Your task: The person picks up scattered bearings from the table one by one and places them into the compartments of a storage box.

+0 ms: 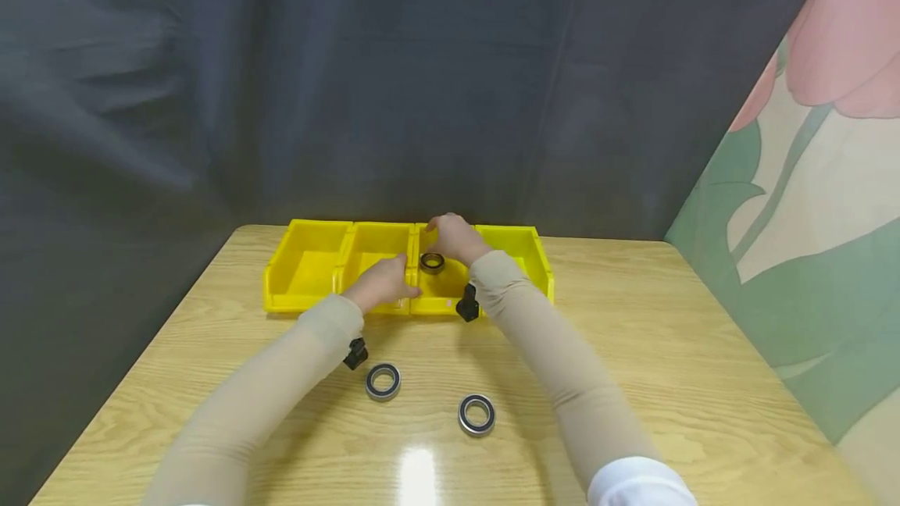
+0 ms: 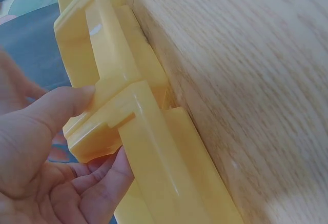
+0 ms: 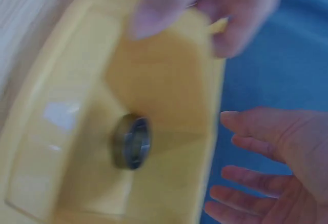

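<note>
Fingers of the right hand (image 3: 302, 157) are spread and hold nothing, at the back of a row of four yellow plastic bins (image 1: 302, 303); those of the left hand (image 1: 383, 285) pinch the front rims where the middle two meet. On the pale wood-grain tabletop (image 1: 633, 318), two black-sealed metal ring bearings lie flat, the right bearing (image 1: 476, 431) nearer than the left bearing (image 1: 383, 396). Such rings should be stiff, dense for their size and hard to damage, though the smooth outer edge may slip; thumb and fingertips across it look the surest hold. Farther off, inside the third bin (image 1: 434, 306) from the left, is a dark-and-silver bearing (image 3: 122, 144), apart from both hands; blur hides how it rests. Walls crowd it, so a hold from above seems best.
</note>
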Tool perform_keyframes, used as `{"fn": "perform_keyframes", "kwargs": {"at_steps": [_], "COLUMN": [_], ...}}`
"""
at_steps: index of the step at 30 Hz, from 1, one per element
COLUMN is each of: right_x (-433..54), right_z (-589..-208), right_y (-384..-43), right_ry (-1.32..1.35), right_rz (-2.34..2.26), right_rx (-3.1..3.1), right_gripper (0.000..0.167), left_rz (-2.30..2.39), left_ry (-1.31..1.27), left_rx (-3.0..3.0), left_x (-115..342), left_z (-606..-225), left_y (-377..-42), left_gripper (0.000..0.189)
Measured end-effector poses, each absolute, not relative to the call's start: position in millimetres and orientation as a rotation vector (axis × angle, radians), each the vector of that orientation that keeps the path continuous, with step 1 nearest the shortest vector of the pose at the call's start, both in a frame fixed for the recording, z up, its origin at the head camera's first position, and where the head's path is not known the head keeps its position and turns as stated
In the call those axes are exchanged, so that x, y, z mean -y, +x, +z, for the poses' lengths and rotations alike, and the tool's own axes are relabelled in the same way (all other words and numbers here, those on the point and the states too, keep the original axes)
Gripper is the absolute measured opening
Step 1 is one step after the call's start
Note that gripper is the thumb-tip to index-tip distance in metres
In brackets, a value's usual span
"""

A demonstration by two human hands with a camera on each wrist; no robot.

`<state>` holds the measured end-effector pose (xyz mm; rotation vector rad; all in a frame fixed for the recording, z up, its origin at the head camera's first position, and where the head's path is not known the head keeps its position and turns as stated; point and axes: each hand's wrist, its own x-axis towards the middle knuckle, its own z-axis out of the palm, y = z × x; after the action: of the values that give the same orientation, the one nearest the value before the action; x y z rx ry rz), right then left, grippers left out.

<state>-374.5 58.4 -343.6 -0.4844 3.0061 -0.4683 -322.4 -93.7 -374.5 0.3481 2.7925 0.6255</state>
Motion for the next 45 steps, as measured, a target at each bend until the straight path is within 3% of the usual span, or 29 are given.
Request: {"fn": "perform_keyframes", "kwargs": {"at_steps": [11,18,26,29,37,45], "right_x": [-94.9,-131.1,-140.0,-136.8,-130.9,-131.7], "right_z": [-307.9,-327.9,-371.2,-381.9,-389.3,-389.4], "right_y": [-316.4,-296.6,-298.2,-301.6,-304.7,-305.1], "right_ry": [-0.663,-0.514,-0.264,-0.229,-0.154,-0.137], "right_rz": [-0.691,-0.732,-0.543,-0.514,-0.497,-0.516], "right_rx": [-3.083,-3.096,-3.044,-3.025,-3.019,-3.016], "right_gripper": [0.036,0.041,0.054,0.055,0.053,0.041], "left_rz": [0.607,0.609,0.625,0.660,0.746,0.685], "left_ry": [0.339,0.362,0.360,0.358,0.425,0.500], "left_rx": [-2.788,-2.801,-2.800,-2.806,-2.820,-2.802], "left_x": [95.8,98.8,102.9,104.8,118.4,135.3], "left_z": [-375.5,-376.2,-376.5,-377.8,-373.1,-359.4], "left_y": [-324.0,-324.4,-326.8,-326.9,-319.8,-297.6], "left_gripper": [0.084,0.084,0.085,0.079,0.034,0.025]}}
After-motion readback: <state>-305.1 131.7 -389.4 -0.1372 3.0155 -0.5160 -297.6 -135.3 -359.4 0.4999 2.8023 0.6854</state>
